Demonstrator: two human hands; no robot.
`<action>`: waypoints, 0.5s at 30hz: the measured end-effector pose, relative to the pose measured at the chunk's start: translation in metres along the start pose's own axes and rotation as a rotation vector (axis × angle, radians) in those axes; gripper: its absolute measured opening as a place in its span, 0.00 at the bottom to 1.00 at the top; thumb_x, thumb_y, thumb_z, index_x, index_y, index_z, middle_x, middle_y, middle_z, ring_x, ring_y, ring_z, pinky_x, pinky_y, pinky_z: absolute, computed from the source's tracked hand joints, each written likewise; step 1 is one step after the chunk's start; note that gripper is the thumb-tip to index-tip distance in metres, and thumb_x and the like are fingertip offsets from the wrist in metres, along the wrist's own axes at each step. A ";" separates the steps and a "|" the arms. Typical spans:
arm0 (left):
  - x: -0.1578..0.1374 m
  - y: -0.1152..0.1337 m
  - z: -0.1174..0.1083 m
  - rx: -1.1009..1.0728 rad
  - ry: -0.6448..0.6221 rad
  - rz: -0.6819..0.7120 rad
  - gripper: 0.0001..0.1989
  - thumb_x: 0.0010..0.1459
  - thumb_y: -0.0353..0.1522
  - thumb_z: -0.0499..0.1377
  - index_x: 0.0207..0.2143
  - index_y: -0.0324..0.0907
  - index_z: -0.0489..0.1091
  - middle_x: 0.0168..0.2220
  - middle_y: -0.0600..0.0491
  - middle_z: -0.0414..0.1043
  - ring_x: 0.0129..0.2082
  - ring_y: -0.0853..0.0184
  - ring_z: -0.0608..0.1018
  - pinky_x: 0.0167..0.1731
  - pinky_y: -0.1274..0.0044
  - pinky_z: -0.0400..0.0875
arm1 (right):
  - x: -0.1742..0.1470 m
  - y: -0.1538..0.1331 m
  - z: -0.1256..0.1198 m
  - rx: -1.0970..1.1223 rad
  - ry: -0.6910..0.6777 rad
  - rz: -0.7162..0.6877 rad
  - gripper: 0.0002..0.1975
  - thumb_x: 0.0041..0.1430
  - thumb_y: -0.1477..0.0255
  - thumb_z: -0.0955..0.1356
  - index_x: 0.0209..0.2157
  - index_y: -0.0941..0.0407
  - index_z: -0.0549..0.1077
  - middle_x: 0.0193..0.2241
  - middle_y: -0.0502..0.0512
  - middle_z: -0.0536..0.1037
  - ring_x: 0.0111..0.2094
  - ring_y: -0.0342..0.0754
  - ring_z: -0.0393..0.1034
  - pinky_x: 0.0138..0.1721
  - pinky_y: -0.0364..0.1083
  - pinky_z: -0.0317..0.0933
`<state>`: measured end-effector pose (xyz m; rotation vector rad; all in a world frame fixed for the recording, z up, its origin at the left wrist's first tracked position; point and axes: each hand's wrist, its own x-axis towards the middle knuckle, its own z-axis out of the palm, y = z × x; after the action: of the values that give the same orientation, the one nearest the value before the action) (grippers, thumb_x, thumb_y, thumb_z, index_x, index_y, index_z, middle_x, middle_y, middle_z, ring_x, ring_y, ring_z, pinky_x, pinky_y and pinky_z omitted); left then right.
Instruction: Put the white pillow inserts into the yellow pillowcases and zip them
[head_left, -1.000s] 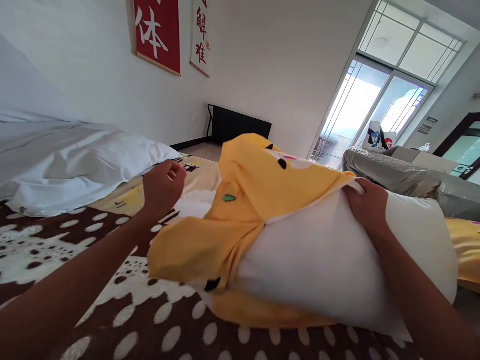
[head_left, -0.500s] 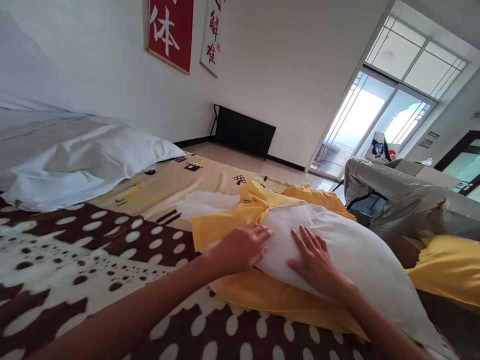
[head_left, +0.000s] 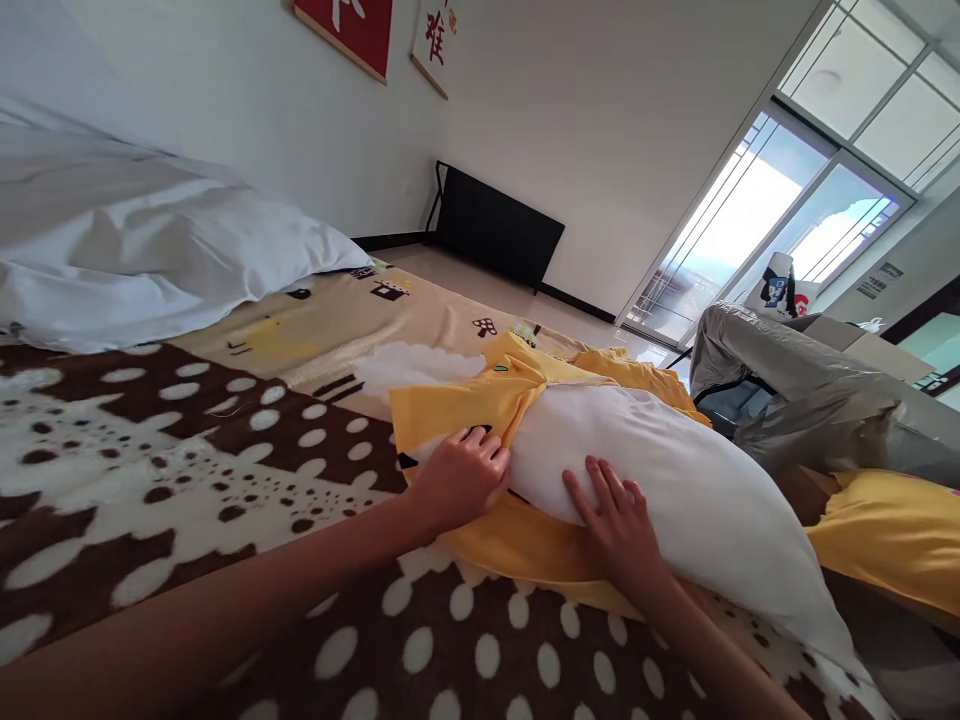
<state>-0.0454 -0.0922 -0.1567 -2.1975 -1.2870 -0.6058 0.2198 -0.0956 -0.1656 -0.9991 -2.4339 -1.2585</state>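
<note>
A plump white pillow (head_left: 675, 480) lies on the bed, its left end partly inside a yellow pillowcase (head_left: 427, 408). My left hand (head_left: 463, 478) is closed, fingers curled on the pillowcase's bunched fabric beside the pillow. Spread over the pillow's near side is my right hand (head_left: 619, 520), fingers apart and pressing on the white surface. More yellow cloth shows beneath the pillow, below both hands, and another fold of it sticks out behind the pillow.
The bed carries a brown and cream patterned blanket (head_left: 420, 650). A white sheet-like cloth (head_left: 172, 240) lies at the left. At the right are another yellow pillow (head_left: 892, 540) and plastic-covered furniture (head_left: 810, 400). A black folded panel (head_left: 495, 225) leans by the wall.
My left hand has moved left and down from the pillow's edge and closed on the pillowcase. My right hand has slid slightly lower on the pillow. The view has tilted down.
</note>
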 end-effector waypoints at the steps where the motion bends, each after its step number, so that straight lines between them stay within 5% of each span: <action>1: 0.000 0.000 0.001 -0.032 -0.035 -0.008 0.13 0.60 0.31 0.49 0.25 0.39 0.68 0.26 0.47 0.70 0.30 0.59 0.72 0.30 0.69 0.62 | 0.003 0.002 0.001 0.004 -0.005 0.001 0.29 0.61 0.79 0.58 0.64 0.52 0.53 0.58 0.65 0.65 0.57 0.58 0.60 0.50 0.56 0.54; 9: 0.007 0.006 0.001 -0.204 -0.369 -0.291 0.26 0.62 0.44 0.42 0.30 0.36 0.72 0.23 0.41 0.72 0.27 0.55 0.76 0.26 0.71 0.62 | 0.008 0.003 0.001 0.144 -0.055 0.069 0.29 0.63 0.79 0.56 0.64 0.48 0.52 0.57 0.63 0.66 0.56 0.57 0.62 0.51 0.57 0.56; 15: 0.008 0.010 -0.003 -0.775 -0.359 -0.407 0.18 0.60 0.37 0.47 0.20 0.40 0.60 0.18 0.53 0.64 0.20 0.68 0.68 0.24 0.76 0.55 | 0.007 0.003 0.010 0.129 -0.024 0.037 0.26 0.64 0.80 0.55 0.61 0.49 0.59 0.55 0.62 0.69 0.55 0.53 0.62 0.49 0.54 0.54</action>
<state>-0.0331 -0.0927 -0.1515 -2.7596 -1.9611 -1.0352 0.2178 -0.0838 -0.1666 -1.0246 -2.4666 -1.0691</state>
